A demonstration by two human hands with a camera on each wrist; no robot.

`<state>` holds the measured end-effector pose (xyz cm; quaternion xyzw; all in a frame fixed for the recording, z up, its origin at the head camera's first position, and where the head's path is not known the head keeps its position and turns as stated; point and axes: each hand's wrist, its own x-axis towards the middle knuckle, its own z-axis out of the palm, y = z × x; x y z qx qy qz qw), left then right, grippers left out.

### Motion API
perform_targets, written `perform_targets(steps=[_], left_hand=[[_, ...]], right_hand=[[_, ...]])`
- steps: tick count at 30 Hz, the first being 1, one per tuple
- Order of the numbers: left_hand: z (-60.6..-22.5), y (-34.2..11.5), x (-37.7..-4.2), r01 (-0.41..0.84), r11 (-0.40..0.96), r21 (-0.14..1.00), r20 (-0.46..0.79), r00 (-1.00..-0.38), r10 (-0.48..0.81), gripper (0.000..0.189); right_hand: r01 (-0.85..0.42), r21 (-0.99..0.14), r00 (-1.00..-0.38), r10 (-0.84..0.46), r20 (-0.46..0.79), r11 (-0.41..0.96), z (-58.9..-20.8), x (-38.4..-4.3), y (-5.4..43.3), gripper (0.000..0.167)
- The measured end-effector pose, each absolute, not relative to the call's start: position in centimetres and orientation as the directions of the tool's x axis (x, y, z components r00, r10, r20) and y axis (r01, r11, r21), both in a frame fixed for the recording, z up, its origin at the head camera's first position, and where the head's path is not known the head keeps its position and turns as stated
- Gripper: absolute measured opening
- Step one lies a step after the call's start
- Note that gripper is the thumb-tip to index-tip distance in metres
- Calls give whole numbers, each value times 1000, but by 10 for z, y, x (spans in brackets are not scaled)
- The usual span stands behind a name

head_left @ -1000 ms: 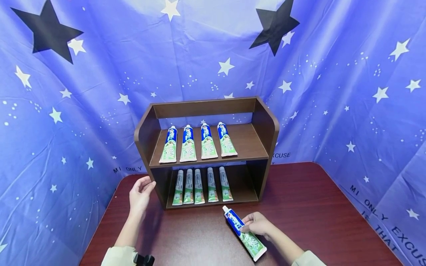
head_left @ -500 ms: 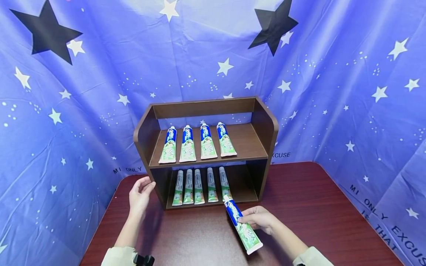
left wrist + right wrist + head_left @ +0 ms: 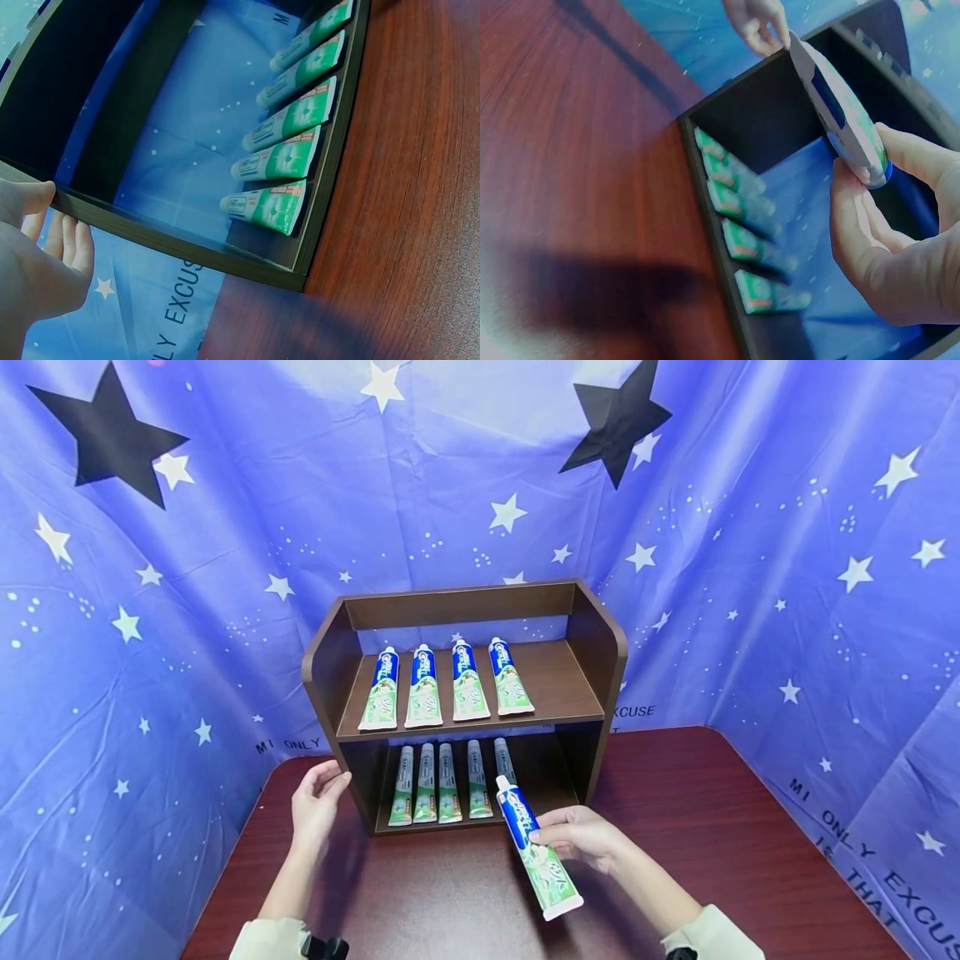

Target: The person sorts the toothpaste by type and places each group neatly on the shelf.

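Observation:
My right hand (image 3: 585, 839) pinches a blue, green and white toothpaste tube (image 3: 538, 852) between thumb and fingers. The tube is tilted, its white cap toward the lower shelf, in front of the rightmost small tube. My left hand (image 3: 317, 802) holds the left side panel of a dark brown two-tier shelf (image 3: 468, 725) by its front edge. In the left wrist view the thumb lies on that edge, fingers on the outer side. Several matching large tubes (image 3: 424, 687) lie in a row on the upper tier. Several slimmer grey-green tubes (image 3: 289, 116) lie along the lower tier.
The shelf stands on a reddish-brown wooden table (image 3: 690, 827). A blue star-patterned curtain (image 3: 465, 543) hangs behind and at both sides. The right end of the upper tier (image 3: 570, 681) shows bare board.
My right hand has raised the toothpaste tube off the table area and moved it toward the shelf, so it now covers part of the rightmost small tube. The left hand stays put.

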<state>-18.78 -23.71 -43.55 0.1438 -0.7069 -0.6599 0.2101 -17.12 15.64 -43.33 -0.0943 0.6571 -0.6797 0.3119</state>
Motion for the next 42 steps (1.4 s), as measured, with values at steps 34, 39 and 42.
perform_targets(steps=[34, 39, 42], left_hand=[[-432, -235, -187, 123, 52, 991, 133, -868, -479, 23], [-434, -236, -186, 100, 64, 993, 118, -867, -484, 23], [-434, -235, -186, 89, 68, 994, 111, -865, -489, 24]], right_hand=[[165, -985, -881, -442, -169, 48, -307, -182, 148, 47], [118, -984, -929, -334, -156, 131, -292, -192, 145, 49], [76, -978, -959, -254, -125, 196, -286, -200, 142, 49]])
